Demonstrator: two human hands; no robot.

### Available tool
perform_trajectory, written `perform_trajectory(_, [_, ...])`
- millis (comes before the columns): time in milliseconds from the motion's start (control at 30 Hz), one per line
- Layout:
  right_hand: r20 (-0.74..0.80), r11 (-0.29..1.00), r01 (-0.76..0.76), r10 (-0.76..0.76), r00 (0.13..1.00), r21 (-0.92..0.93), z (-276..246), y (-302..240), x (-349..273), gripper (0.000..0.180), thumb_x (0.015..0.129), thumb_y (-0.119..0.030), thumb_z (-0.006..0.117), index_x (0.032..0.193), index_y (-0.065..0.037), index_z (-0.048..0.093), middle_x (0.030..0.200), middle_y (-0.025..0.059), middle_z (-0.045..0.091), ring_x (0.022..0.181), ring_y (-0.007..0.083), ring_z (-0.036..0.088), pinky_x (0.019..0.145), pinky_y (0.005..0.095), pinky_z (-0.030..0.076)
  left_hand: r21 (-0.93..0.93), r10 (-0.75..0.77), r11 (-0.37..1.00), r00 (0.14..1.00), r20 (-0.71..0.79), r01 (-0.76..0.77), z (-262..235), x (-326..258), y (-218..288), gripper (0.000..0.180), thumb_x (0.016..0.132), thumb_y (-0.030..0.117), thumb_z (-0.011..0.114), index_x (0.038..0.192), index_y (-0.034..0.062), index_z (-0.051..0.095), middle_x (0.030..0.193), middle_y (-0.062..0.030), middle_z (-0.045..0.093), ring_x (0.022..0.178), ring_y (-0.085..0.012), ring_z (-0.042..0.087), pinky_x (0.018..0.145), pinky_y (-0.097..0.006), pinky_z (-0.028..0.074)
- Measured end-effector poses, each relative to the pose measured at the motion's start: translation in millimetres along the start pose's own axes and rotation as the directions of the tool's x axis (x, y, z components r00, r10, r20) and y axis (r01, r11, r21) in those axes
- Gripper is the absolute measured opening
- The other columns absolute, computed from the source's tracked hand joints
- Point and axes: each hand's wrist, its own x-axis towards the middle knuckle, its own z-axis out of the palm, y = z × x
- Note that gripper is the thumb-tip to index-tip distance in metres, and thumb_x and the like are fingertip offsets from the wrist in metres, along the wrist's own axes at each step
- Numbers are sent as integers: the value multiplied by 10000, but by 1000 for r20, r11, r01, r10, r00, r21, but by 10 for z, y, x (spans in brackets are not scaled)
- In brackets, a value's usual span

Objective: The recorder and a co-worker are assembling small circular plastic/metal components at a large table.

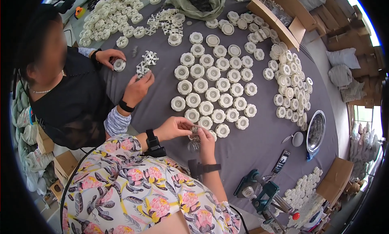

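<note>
My left hand [175, 128] and my right hand [207, 145] meet at the near edge of the grey-covered table. Their fingertips pinch a metal coil spring [194, 129] between them. More coiled wire [193, 145] hangs just below my fingers; how it is joined to the spring I cannot make out. Just beyond my hands, round white scalloped caps [212, 95] lie in loose rows, their hollow centres facing up. A cap nearest my right fingers is partly hidden by them.
At left a co-worker's hand [137, 89] holds white spoked pieces [146, 63]; the other grips a round white part [119, 65]. White parts are heaped [109, 21] at far left and right [289, 78]. A metal tray [316, 132], green press [259, 193] and cardboard box [279, 19] stand rightward.
</note>
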Motion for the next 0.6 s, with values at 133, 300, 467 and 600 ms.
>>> perform_trajectory(133, [58,997,-66,68,996,-31,30,-98,-50,253,870,-162,516,1019,30,583,854,56,616,726,109,572,646,229,453,-103,-130,987,990,-59,124,-23,-18,-68,199,785,111,634,948,5,593,860,-68,624,747,-120,599,693,-238,486])
perform_trajectory(300, [47,847,265,-275,960,-460,-5,-63,-106,227,831,-100,574,1025,18,583,816,22,600,725,66,535,638,207,434,-307,-442,851,897,20,426,-59,-58,-97,163,812,217,584,805,54,581,702,-39,578,607,-135,563,586,-256,469])
perform_trajectory(467, [-78,971,205,-216,973,-126,-155,-26,-38,236,843,-116,539,1054,-9,544,804,34,588,714,93,550,639,231,448,-522,-407,750,905,120,406,-262,-116,-362,201,827,269,551,746,85,557,640,-13,536,568,-123,529,547,-255,450])
perform_trajectory(600, [86,986,-94,83,993,135,-72,-90,-128,247,856,-141,476,1075,-29,492,831,70,589,714,148,574,629,264,470,-303,-246,934,955,-165,188,-134,-157,-137,146,821,209,583,809,63,579,732,-23,586,651,-107,563,611,-234,472])
